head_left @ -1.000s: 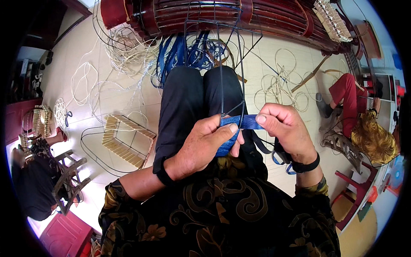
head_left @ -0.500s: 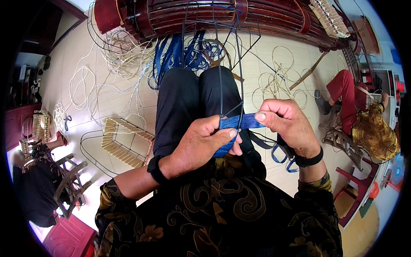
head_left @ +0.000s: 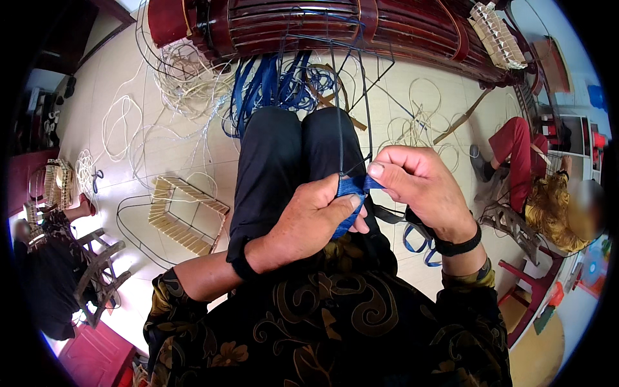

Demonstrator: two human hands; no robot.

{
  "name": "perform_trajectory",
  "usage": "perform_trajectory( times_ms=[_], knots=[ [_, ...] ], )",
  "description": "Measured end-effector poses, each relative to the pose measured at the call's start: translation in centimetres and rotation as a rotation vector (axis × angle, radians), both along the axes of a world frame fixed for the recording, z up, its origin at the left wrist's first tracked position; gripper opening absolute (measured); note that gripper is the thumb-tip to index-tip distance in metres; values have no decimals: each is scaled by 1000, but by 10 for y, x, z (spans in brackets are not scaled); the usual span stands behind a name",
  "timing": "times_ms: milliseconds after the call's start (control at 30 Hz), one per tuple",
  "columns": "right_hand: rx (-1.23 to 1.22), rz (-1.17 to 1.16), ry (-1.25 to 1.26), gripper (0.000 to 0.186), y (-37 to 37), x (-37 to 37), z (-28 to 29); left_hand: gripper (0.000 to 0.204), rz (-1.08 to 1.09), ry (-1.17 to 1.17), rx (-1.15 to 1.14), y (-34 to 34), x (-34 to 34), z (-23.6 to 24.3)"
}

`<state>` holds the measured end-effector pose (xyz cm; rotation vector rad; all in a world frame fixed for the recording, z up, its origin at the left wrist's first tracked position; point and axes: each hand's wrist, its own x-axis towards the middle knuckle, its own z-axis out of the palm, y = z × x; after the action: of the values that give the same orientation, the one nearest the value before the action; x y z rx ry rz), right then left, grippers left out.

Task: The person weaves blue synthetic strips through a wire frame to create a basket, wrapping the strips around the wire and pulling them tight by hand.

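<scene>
A dark wire frame (head_left: 340,122) extends from above my lap toward the bench. Flat blue strip (head_left: 350,186) is wrapped around its near end. My left hand (head_left: 308,218) is closed on that wrapped end, its thumb pressing on the blue layers and fingertips showing beneath. Between thumb and forefinger, my right hand (head_left: 419,188) pinches the strip close beside the frame's right-hand wire. A loose loop of blue strip (head_left: 422,246) hangs below my right wrist. Part of the wrapping is hidden under my left thumb.
Beyond my knees stands a dark red slatted bench (head_left: 290,27), with blue strips (head_left: 261,87) heaped before it. Pale cord (head_left: 184,80) lies tangled on the floor. A partly wrapped frame (head_left: 187,216) rests at left. Seated people (head_left: 51,277) (head_left: 548,213) are on both sides.
My right hand has moved left toward the frame, and the stretch of strip between my hands has shortened as it folds around the wire. My left hand keeps its grip.
</scene>
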<state>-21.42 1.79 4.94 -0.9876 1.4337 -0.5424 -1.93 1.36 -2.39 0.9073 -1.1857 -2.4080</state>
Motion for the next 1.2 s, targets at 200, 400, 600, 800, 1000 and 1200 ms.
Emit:
perform_trajectory(
  times_ms=[200,400,600,800,1000,1200],
  knots=[
    [23,12,-29,28,-8,9,-7,18,26,2,-17,2,1,-3],
    [-15,154,128,30,-18,13,2,22,24,-43,-149,4,1,0],
    [-34,235,152,33,-32,21,2,29,164,-83,-183,3,-5,13],
    [-147,353,320,34,-39,24,5,29,189,-149,-176,3,-7,20],
    [-206,450,327,28,-45,23,5,29,211,-69,-80,4,-5,15],
    [7,204,85,24,-35,12,11,30,244,69,92,4,0,10]
  ],
)
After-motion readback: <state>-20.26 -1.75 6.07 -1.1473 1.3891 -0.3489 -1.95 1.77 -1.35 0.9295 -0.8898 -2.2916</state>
